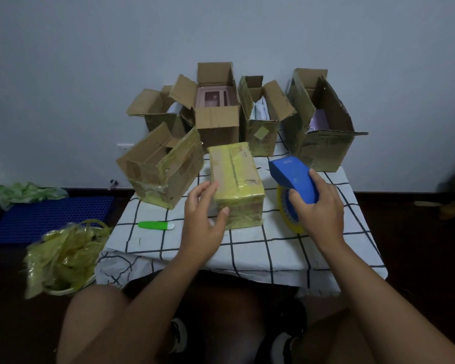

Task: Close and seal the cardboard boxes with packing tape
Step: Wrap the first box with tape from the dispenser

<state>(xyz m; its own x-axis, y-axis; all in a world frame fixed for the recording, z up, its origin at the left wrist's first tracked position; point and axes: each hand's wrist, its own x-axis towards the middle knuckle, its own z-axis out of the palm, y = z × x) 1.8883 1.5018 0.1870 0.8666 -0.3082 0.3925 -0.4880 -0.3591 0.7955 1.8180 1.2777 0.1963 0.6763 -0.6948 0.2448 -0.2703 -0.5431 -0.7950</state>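
Observation:
A small closed cardboard box (234, 179), wrapped in yellowish tape, lies in the middle of the checked tablecloth (247, 243). My left hand (204, 219) holds its near left corner, fingers on the top and thumb on the front face. My right hand (317, 206) grips a blue tape dispenser (293, 177) with a yellowish tape roll (286, 211) under it, just right of the box. Several open cardboard boxes stand behind: one tilted at the left (160, 169), one with a pink item (216, 111), a narrow one (263, 119) and a large one (323, 127).
A green and white cutter (155, 225) lies on the cloth left of my left hand. On the floor at the left sits a bin of crumpled yellow tape (63, 258), a blue mat (45, 216) and a green bag (24, 193).

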